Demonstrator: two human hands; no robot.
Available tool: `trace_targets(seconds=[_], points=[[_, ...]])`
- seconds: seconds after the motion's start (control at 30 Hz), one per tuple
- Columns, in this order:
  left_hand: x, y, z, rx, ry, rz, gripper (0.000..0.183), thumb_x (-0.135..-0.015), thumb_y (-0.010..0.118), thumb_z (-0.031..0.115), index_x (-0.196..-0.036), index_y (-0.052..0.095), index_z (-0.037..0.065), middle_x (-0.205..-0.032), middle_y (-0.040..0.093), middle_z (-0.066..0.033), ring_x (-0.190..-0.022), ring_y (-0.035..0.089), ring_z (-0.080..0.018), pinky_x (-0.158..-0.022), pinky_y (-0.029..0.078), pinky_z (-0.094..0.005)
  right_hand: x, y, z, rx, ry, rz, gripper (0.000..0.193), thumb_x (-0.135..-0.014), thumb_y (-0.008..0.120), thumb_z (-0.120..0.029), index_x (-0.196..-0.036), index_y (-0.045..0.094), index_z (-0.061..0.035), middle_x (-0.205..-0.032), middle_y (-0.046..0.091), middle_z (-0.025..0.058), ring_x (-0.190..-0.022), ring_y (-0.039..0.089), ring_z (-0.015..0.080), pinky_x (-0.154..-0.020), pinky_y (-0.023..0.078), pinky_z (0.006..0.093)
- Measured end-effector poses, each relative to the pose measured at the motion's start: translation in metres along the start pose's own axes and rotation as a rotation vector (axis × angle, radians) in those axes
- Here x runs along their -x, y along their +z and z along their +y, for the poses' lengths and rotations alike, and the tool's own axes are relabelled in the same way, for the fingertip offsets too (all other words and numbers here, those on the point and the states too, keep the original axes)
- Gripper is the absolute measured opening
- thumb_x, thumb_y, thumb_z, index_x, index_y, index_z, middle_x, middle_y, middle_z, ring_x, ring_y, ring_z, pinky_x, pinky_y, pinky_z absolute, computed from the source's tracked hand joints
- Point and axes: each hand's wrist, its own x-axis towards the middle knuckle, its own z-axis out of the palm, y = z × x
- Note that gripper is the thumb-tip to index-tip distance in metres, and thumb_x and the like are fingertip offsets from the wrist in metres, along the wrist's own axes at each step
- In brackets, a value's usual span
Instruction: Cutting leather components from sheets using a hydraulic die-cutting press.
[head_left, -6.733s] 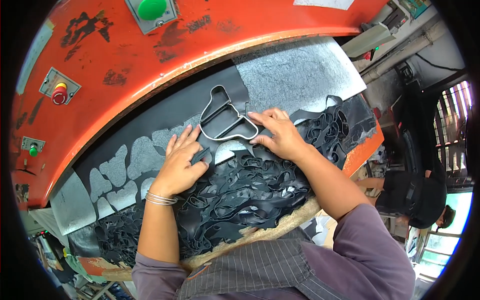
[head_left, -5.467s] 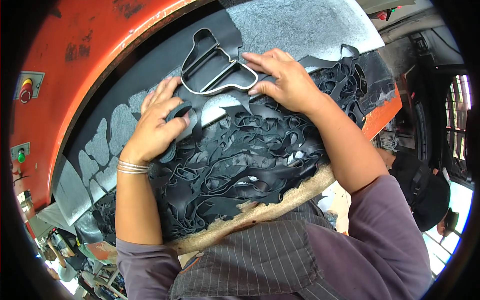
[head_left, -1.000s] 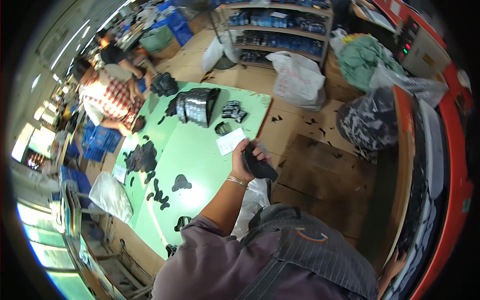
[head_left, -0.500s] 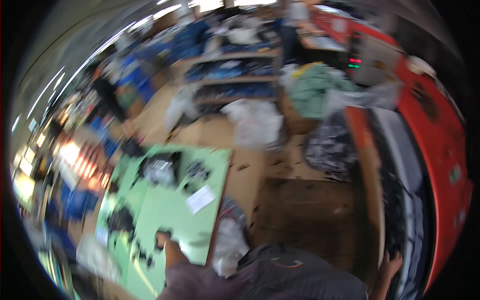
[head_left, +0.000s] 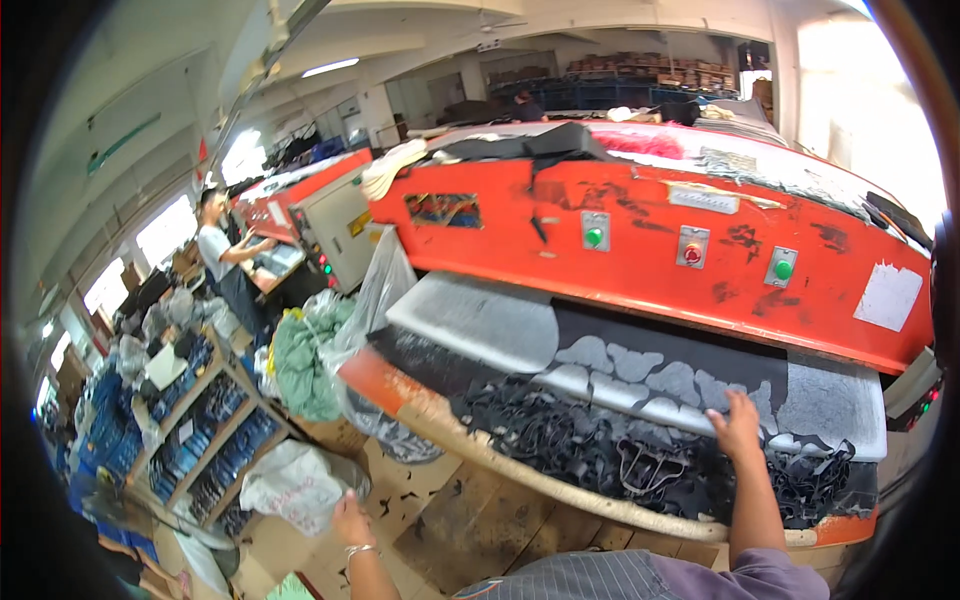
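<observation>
My right hand (head_left: 738, 425) reaches over the bed of a red press machine (head_left: 560, 225), fingers apart, at the near edge of a black sheet (head_left: 690, 340). Pale grey board (head_left: 480, 315) shows beside the sheet and through rounded cut-out shapes in it. A heap of black offcuts (head_left: 560, 435) lies along the trough in front of the bed, below my right hand. Lower and to the left, my left hand (head_left: 352, 520), with a bracelet on its wrist, hangs in the air with loosely extended fingers. I see nothing in it.
Green buttons (head_left: 594, 236) and a red button (head_left: 692, 253) sit on the machine's front. A worn orange rim (head_left: 400, 395) borders the trough. White bags (head_left: 300, 485) and green bundled cloth (head_left: 305, 365) lie at left, near shelves (head_left: 215, 430) of blue items. Another person (head_left: 222, 255) stands beyond.
The view has swung right, from the green table to the red machine. My left hand has left the table; my right hand has moved from the trough's edge to over the bed.
</observation>
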Motion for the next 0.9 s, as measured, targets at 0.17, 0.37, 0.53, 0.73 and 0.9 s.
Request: trace_targets(seconds=[0.17,0.37,0.53,0.73,0.9], points=[[0.009,0.170,0.040,-0.144,0.182,-0.322,0.043,-0.095,0.057,0.038,-0.067,0.055,0.007,-0.051,0.044,0.0030,-0.045,0.039,-0.0059,-0.040,0.029,-0.0233,-0.022,-0.032,0.051,0.114,0.531,-0.133,0.066,-0.084,0.065,-0.041,-0.139,0.046,-0.0097,-0.149,0.032,0.0240,-0.140,0.027,0.0379,-0.109,0.023,0.0607],[0.055,0.332,0.003,-0.520,0.610,-0.734,0.031,-0.087,0.067,0.032,-0.087,0.068,0.001,-0.076,0.067,-0.0117,-0.069,0.063,-0.0233,-0.069,0.051,-0.0351,-0.016,-0.022,0.064,0.230,0.502,-0.105,0.055,-0.085,0.063,-0.038,-0.132,0.054,-0.0123,-0.147,0.036,0.0209,-0.138,0.031,0.0365,-0.111,0.020,0.0579],[0.084,0.399,-0.018,-1.032,0.767,-0.878,0.065,-0.076,0.069,0.054,-0.128,0.058,0.019,-0.140,0.043,-0.0173,-0.131,0.036,-0.0360,-0.105,0.033,-0.0520,-0.014,0.002,0.104,0.250,0.407,0.078,0.043,-0.083,0.065,-0.032,-0.120,0.061,-0.0103,-0.137,0.049,0.0139,-0.130,0.041,0.0327,-0.105,0.030,0.0528],[0.092,0.410,-0.041,-0.995,0.971,-0.762,0.047,-0.080,0.068,0.048,-0.116,0.066,0.017,-0.122,0.049,-0.0155,-0.116,0.041,-0.0374,-0.096,0.041,-0.0488,-0.019,-0.006,0.098,0.325,0.471,0.141,0.028,-0.079,0.069,-0.024,-0.103,0.066,-0.0102,-0.111,0.058,0.0118,-0.110,0.050,0.0305,-0.086,0.043,0.0438],[0.073,0.413,-0.042,-0.873,1.150,-0.763,0.023,-0.084,0.067,0.030,-0.099,0.066,0.012,-0.100,0.057,-0.0119,-0.099,0.051,-0.0345,-0.081,0.049,-0.0443,-0.016,0.008,0.108,0.313,0.475,0.126,0.019,-0.085,0.061,-0.019,-0.102,0.067,-0.0117,-0.103,0.057,0.0139,-0.099,0.057,0.0322,-0.075,0.049,0.0439]])
